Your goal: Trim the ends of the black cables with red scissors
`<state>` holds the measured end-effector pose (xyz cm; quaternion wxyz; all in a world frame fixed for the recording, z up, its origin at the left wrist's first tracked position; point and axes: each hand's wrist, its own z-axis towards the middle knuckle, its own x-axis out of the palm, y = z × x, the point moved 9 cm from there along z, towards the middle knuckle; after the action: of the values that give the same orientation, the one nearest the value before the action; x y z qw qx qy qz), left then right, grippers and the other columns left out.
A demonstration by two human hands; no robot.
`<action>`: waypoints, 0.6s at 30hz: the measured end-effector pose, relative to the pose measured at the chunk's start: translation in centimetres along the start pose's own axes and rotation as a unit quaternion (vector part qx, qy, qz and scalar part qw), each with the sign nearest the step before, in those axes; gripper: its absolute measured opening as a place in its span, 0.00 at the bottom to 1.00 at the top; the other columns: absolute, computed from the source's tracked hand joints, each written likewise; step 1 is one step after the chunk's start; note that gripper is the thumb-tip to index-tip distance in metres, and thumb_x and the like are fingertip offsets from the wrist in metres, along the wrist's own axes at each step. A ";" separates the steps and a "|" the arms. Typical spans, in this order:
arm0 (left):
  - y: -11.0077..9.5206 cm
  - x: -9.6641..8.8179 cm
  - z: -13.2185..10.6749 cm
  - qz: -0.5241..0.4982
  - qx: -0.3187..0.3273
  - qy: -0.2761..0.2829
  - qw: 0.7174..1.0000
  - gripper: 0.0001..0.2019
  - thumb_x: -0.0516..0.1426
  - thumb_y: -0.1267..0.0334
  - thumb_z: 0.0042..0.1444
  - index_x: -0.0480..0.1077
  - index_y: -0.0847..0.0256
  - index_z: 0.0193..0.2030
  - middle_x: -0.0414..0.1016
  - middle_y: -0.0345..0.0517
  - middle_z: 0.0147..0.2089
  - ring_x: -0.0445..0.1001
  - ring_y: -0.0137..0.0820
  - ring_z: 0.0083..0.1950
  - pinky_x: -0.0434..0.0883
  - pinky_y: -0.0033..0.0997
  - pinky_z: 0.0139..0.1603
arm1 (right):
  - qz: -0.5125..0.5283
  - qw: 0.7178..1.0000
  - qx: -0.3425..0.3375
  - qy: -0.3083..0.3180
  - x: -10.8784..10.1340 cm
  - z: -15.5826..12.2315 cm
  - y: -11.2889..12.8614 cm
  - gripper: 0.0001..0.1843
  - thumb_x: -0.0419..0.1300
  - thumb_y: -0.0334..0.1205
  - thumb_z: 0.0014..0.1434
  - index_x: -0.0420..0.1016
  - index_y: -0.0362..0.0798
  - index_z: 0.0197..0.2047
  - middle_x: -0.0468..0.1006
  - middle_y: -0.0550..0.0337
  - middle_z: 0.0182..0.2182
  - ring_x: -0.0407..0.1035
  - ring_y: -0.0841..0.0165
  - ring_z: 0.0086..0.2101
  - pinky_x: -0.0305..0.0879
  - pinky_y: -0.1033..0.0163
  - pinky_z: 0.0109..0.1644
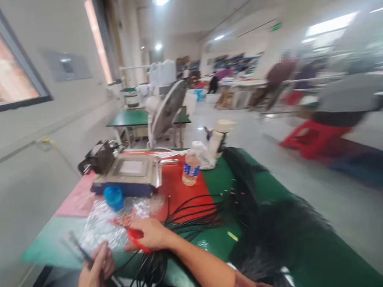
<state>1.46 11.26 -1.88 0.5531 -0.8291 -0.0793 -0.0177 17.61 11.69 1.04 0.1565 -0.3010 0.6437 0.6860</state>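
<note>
My left hand [97, 268], low in the view, is closed around a black cable [80, 251] whose end points up and left, smeared by motion. My right hand [153, 233] grips red-handled scissors [137, 239] over a clear plastic bag [101, 227]. The scissor blades are blurred. Small reddish bits [127, 217] lie on the bag just past my right hand. Below my right wrist hangs a bundle of black cables [149, 270]. More black cables [195, 216] stretch over the red and green mat to the right.
Behind the bag stand a blue cup [113, 198] and a boxy beige device [128, 168]. A labelled bottle [190, 168] is at the back middle. Dark plastic sheeting [279, 233] covers the right side. Beyond are a fan [170, 110] and a red stool [310, 139] with a blurred seated person.
</note>
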 end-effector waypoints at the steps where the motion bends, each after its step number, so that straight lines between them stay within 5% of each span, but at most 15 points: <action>1: 0.0 0.4 0.4 -0.051 0.015 0.042 0.998 0.16 0.68 0.54 0.38 0.69 0.62 0.24 0.61 0.33 0.19 0.53 0.19 0.18 0.54 0.21 0.16 | -0.021 1.000 0.012 0.018 0.2 -0.1 -0.3 0.21 0.61 0.59 0.49 0.70 0.47 0.26 0.65 0.67 0.23 0.58 0.74 0.26 0.47 0.69 0.28; 9: 0.2 0.5 0.4 -0.053 0.075 0.089 0.992 0.15 0.63 0.55 0.46 0.67 0.63 0.22 0.54 0.31 0.17 0.48 0.21 0.20 0.50 0.21 0.18 | -0.086 0.994 -0.018 0.061 1.9 -0.8 0.3 0.23 0.55 0.58 0.54 0.68 0.46 0.23 0.60 0.68 0.20 0.51 0.75 0.23 0.41 0.68 0.26; 18: 1.1 0.3 1.2 0.002 0.063 0.086 0.994 0.16 0.64 0.53 0.45 0.71 0.66 0.29 0.60 0.33 0.18 0.51 0.20 0.20 0.51 0.21 0.20 | -0.084 0.995 -0.032 0.038 2.0 -0.6 0.5 0.22 0.57 0.53 0.54 0.63 0.45 0.19 0.55 0.69 0.17 0.47 0.77 0.21 0.39 0.68 0.24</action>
<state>1.85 11.98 -3.33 0.6090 -0.7882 -0.0311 -0.0829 15.88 10.69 0.16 0.1799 -0.3847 0.5991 0.6788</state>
